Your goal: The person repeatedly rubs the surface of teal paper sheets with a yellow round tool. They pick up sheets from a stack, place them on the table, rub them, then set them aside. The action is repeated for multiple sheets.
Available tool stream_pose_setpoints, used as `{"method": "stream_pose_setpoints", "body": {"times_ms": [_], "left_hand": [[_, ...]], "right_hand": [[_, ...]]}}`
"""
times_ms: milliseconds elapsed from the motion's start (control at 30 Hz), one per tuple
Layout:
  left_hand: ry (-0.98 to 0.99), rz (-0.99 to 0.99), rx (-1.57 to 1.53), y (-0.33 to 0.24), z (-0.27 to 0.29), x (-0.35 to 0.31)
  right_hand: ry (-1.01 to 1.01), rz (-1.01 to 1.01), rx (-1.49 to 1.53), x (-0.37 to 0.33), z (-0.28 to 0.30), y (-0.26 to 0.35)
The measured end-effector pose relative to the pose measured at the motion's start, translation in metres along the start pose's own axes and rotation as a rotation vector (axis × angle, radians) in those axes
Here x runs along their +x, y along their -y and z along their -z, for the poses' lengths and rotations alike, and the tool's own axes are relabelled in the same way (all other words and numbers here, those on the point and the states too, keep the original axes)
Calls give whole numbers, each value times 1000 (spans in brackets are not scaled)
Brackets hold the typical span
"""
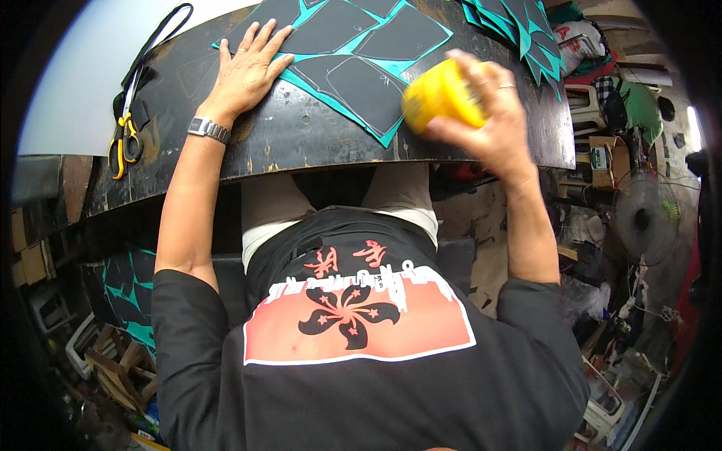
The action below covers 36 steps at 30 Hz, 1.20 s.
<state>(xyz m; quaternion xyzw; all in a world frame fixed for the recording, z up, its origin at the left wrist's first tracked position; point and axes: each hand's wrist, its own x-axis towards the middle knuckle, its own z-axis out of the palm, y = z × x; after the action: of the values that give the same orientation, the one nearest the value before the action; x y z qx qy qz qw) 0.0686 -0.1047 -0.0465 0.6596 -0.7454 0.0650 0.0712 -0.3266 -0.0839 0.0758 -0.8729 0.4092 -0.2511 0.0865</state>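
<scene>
My left hand (250, 69) lies flat with its fingers spread, pressing on the edge of black sheet pieces (338, 30) that have teal undersides or backing and pale drawn outlines. A pointed black and teal piece (359, 90) extends toward the table's front edge, right of that hand. My right hand (489, 113) is wrapped round a yellow, rounded object (444, 96), partly smeared by motion; its exact kind cannot be made out. It is held beside the pointed piece's right corner. Whether it touches the table is unclear.
Scissors (125, 148) with yellow and black handles lie at the left on the dark worn table (173, 154), near a black strap (159, 30). More black and teal pieces (519, 34) are stacked at the far right. A fan (643, 218) and clutter stand right of the table.
</scene>
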Motion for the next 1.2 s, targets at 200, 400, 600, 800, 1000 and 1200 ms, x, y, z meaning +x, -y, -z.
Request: {"method": "stream_pose_setpoints", "body": {"times_ms": [200, 400, 600, 800, 1000, 1200], "left_hand": [[7, 22, 3, -5, -7, -7], [-30, -10, -51, 1, -5, -4], [-25, 15, -22, 3, -7, -6], [-53, 34, -4, -6, -7, -8], [0, 25, -167, -2, 2, -5], [12, 7, -127, 11, -2, -2]], "right_hand": [[164, 129, -151, 32, -31, 55], [94, 301, -33, 106, -101, 76], [100, 216, -109, 62, -63, 58], [190, 136, -134, 24, -21, 50], [91, 268, -127, 109, -96, 75], [-6, 219, -98, 113, -103, 80]]}}
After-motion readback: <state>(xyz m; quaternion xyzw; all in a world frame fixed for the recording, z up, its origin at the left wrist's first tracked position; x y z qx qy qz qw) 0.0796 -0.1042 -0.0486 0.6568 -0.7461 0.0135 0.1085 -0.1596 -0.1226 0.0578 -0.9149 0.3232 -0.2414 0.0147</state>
